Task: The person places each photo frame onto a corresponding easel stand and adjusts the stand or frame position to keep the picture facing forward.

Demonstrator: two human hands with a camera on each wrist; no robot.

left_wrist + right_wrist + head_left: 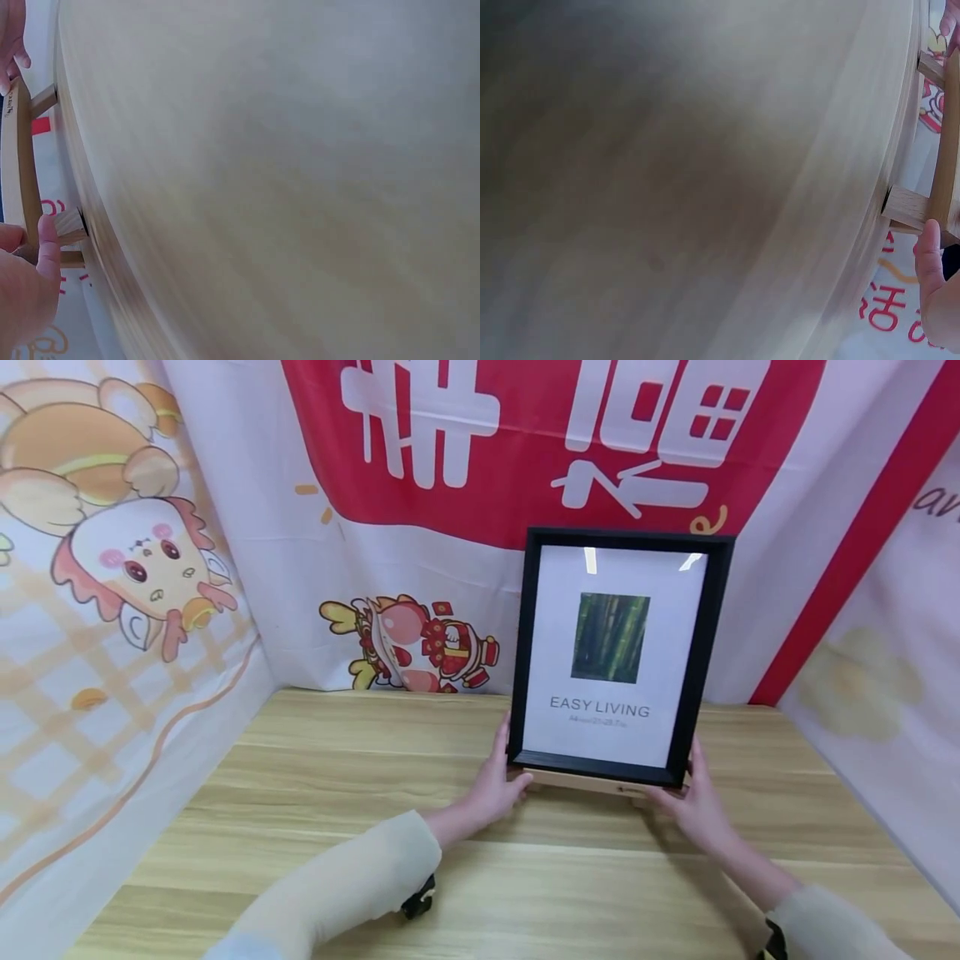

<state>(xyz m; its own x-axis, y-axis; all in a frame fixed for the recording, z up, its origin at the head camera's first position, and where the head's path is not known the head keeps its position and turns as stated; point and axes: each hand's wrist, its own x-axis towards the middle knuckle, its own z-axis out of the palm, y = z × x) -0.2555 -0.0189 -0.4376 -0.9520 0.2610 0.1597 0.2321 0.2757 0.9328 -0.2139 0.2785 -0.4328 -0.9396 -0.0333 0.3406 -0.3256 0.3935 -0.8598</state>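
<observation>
A black picture frame (626, 760) stands leaning back on a small wooden easel (585, 782). Behind its glass is a bamboo print above the words "EASY LIVING". At the lower left corner my left hand (498, 785) grips the end of the easel's ledge, thumb in front and fingers up along the frame's side. My right hand (697, 806) holds the opposite end the same way. The left wrist view shows the ledge (19, 165) between thumb and finger, and easel legs (71, 225) on the table. In the right wrist view, my right thumb (930, 259) lies against the ledge.
The wood-grain table (360, 760) spreads out in front of the frame. Right behind the frame hangs a printed cloth (405, 552) with red and white lettering. Cartoon-printed cloth (45, 710) walls the left side, and another cloth (892, 693) the right.
</observation>
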